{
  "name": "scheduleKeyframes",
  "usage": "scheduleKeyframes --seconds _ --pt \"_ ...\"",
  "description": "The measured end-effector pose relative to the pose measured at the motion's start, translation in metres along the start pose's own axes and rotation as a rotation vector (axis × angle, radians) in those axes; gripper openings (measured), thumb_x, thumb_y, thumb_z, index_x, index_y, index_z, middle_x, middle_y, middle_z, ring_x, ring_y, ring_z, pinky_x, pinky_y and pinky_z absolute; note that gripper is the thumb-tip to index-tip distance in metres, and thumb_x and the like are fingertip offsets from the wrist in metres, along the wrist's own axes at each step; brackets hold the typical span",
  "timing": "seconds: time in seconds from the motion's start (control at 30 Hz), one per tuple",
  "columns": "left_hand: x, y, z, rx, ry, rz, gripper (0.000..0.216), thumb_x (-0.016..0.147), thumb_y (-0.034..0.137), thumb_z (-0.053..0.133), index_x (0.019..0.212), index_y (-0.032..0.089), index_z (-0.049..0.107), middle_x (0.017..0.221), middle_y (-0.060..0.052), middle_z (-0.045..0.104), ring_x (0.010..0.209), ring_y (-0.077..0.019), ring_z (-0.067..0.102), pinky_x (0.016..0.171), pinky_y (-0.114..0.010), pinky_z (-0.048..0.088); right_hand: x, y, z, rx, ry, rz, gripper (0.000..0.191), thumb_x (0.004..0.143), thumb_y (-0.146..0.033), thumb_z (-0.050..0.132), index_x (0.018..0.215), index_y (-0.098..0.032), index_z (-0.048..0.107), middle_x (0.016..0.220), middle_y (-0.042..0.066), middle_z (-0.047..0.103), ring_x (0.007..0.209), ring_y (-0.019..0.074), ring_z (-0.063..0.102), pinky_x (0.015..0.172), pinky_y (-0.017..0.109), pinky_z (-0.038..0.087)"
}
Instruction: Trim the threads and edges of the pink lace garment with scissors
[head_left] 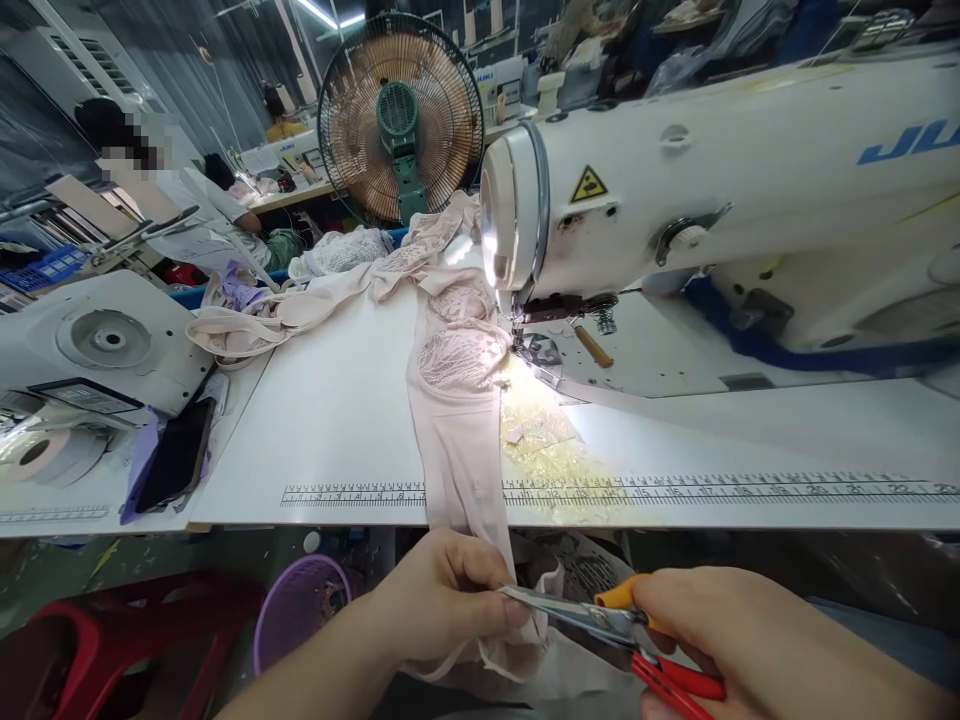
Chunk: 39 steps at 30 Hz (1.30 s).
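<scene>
What I can't make out from here

My right hand point(757, 640) runs off the bottom edge, and its fingers cover most of the snips point(600, 620). My left hand point(442, 600) hides the pink fabric strip point(457, 440) where I pinch it, so the blade tips' contact is unclear. The sewing machine point(720, 210) is cut off at right; its needle sits lost in glare.

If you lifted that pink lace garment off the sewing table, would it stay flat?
Probably not: the pink garment drapes limply over the table edge, so it looks floppy. It seems light and thin, bunching in the left hand.
</scene>
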<state>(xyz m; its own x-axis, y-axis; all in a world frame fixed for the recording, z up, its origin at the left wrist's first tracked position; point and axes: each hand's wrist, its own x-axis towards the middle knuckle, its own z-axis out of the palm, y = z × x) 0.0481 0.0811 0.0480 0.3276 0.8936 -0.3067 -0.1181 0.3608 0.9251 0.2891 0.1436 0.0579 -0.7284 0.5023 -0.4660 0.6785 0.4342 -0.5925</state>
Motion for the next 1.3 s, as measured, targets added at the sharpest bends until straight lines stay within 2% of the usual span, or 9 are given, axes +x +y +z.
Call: scheduleKeyframes --seconds 0.2,0.37,0.47,0.67,0.77,1.03,1.2,1.3 --pt "0.002 -0.001 -0.001 0.005 -0.004 0.015 0.041 0.07 0.046 0.078 0.062 0.006 0.071 0.057 -0.004 0.05 0.052 -0.0089 0.044 0.048 -0.022 0.03 0.0 0.009 0.012 0.04 0.226 -0.066 0.03 0.077 -0.053 0.06 0.067 -0.024 0.057 0.059 0.001 0.058 0.058 0.0194 0.056 0.05 0.025 0.035" --pt "0.003 0.002 -0.001 0.023 -0.02 0.008 0.042 0.071 0.046 0.077 0.058 0.007 0.067 0.055 -0.002 0.047 0.051 -0.0083 0.042 0.047 -0.022 0.028 0.001 0.007 0.011 0.058 0.278 -0.1 0.03 0.078 -0.052 0.059 0.068 -0.024 0.058 0.056 0.0 0.056 0.058 0.0196 0.056 0.051 0.025 0.035" --pt "0.004 0.004 0.0 0.027 -0.031 0.002 0.043 0.071 0.047 0.076 0.057 0.008 0.065 0.054 -0.001 0.046 0.049 -0.0074 0.041 0.046 -0.022 0.027 0.001 0.006 0.008 0.075 0.253 -0.105 0.03 0.078 -0.05 0.06 0.065 -0.023 0.056 0.058 0.0 0.057 0.057 0.0187 0.056 0.051 0.025 0.034" --pt "0.004 0.005 0.001 0.024 -0.021 -0.023 0.044 0.069 0.048 0.078 0.057 0.008 0.065 0.053 0.0 0.046 0.048 -0.006 0.039 0.044 -0.021 0.024 -0.001 -0.003 -0.009 0.052 0.003 -0.058 0.034 0.079 -0.049 0.059 0.063 -0.022 0.047 0.067 0.0 0.062 0.057 0.0163 0.052 0.051 0.025 0.03" --pt "0.004 0.005 0.001 0.003 -0.022 -0.037 0.044 0.068 0.048 0.079 0.058 0.007 0.066 0.054 -0.001 0.048 0.048 -0.0063 0.04 0.044 -0.021 0.025 -0.002 -0.007 -0.014 0.061 -0.049 -0.041 0.03 0.078 -0.045 0.058 0.066 -0.022 0.043 0.07 0.0 0.06 0.058 0.0159 0.048 0.052 0.025 0.03" --pt "0.004 0.005 0.0 0.044 -0.022 -0.044 0.047 0.067 0.051 0.078 0.057 0.008 0.065 0.054 -0.002 0.048 0.048 -0.0071 0.041 0.044 -0.021 0.026 0.001 -0.005 -0.013 0.041 -0.004 -0.061 0.035 0.078 -0.053 0.059 0.065 -0.022 0.048 0.068 0.0 0.062 0.057 0.0169 0.05 0.051 0.026 0.03" --pt "0.004 0.004 0.0 0.038 -0.018 -0.054 0.047 0.067 0.053 0.078 0.056 0.009 0.064 0.053 -0.001 0.047 0.047 -0.0069 0.04 0.044 -0.022 0.025 0.002 -0.007 -0.013 0.083 0.018 -0.094 0.029 0.079 -0.047 0.06 0.066 -0.022 0.053 0.069 0.0 0.064 0.059 0.018 0.055 0.052 0.026 0.033" --pt "0.004 0.005 0.0 0.05 -0.016 -0.047 0.048 0.066 0.054 0.078 0.056 0.009 0.065 0.054 -0.002 0.048 0.049 -0.0076 0.041 0.045 -0.022 0.026 0.002 -0.006 -0.012 0.07 0.002 -0.079 0.029 0.078 -0.046 0.06 0.065 -0.023 0.05 0.067 -0.001 0.062 0.057 0.0169 0.052 0.051 0.025 0.031"
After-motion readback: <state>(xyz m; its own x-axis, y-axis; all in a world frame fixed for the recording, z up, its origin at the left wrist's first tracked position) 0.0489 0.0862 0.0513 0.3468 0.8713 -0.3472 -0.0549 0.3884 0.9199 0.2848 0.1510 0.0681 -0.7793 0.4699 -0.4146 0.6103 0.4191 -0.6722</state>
